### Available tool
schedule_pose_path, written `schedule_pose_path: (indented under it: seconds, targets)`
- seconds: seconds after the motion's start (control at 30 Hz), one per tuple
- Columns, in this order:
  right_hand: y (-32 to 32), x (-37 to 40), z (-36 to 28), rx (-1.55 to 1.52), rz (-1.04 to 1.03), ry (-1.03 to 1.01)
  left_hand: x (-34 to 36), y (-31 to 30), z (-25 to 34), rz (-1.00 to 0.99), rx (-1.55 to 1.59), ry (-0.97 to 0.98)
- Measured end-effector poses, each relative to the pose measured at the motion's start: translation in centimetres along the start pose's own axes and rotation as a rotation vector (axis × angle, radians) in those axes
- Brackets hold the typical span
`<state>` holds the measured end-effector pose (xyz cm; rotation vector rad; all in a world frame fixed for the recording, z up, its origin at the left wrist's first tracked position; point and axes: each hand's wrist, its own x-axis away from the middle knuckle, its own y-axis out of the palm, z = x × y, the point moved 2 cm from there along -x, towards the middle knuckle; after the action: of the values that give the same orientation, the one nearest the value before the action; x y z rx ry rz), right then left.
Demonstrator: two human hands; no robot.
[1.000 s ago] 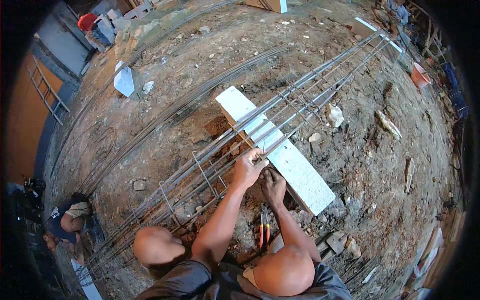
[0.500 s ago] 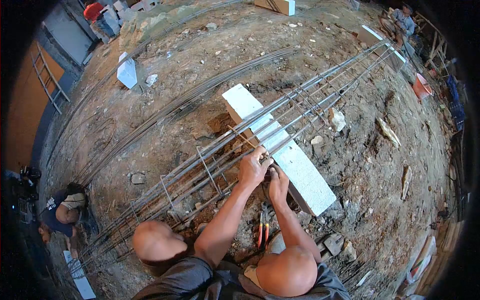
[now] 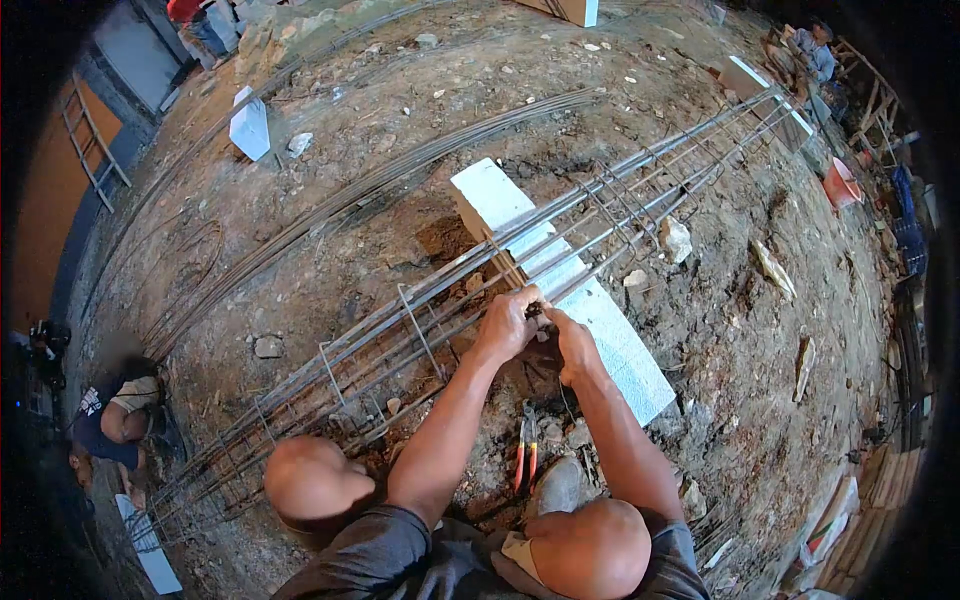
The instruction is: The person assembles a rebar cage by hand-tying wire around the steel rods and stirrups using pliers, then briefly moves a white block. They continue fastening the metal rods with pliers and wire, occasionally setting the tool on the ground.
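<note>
A long cage of steel rebars (image 3: pixel 420 315) lies across a white block (image 3: pixel 600 320) on the dirt. My left hand (image 3: pixel 508 325) is closed around one rebar where a thin stirrup crosses it. My right hand (image 3: pixel 572 345) is just beside it, fingers pinched at the same spot, apparently on a thin tie wire that is too small to make out. Red-handled pliers (image 3: pixel 525 450) lie on the ground between my knees, below both hands.
Loose rebar bundles (image 3: pixel 330 215) curve across the dirt behind the cage. White blocks (image 3: pixel 248 125) and stones are scattered about. A person crouches at the left edge (image 3: pixel 110 420); others stand far back. An orange bucket (image 3: pixel 842 180) is at right.
My right hand has risen from beneath the cage to meet my left hand at the rebar. The view has shifted slightly; the left hand stays on the bar.
</note>
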<state>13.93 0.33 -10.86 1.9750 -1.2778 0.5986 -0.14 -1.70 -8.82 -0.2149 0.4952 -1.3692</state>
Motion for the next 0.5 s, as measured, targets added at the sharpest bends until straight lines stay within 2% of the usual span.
schedule_pose_path:
  seconds: [0.03, 0.1, 0.2, 0.23, 0.3, 0.43, 0.47, 0.5]
  targets:
    - [0.9, 0.9, -0.5, -0.002, 0.001, 0.004, 0.0, 0.0, 0.2, 0.011, 0.011, 0.028]
    - [1.9, 2.8, -1.6, 0.099, 0.276, -0.023, 0.0, -0.2, -0.3, -0.040, -0.017, -0.008]
    - [1.6, 2.4, -1.2, 0.198, 0.373, -0.097, -0.1, 0.1, -1.0, -0.107, 0.012, -0.085]
    - [1.2, 1.9, -0.7, 0.199, 0.370, -0.097, -0.1, 0.0, -1.0, -0.109, 0.027, -0.090]
    - [0.9, 1.6, -0.2, 0.160, 0.266, -0.228, 0.0, -0.1, -1.1, -0.108, 0.039, -0.098]
    - [0.9, 2.3, 0.6, 0.306, 0.325, -0.291, 0.1, 0.2, -1.0, -0.134, 0.062, -0.127]
    - [0.4, 1.4, 1.5, 0.318, 0.367, -0.438, 0.3, 0.1, -0.9, -0.138, 0.093, -0.168]
    - [0.4, 0.8, 2.1, 0.326, 0.395, -0.583, 0.4, 0.6, -1.4, -0.105, 0.139, -0.127]
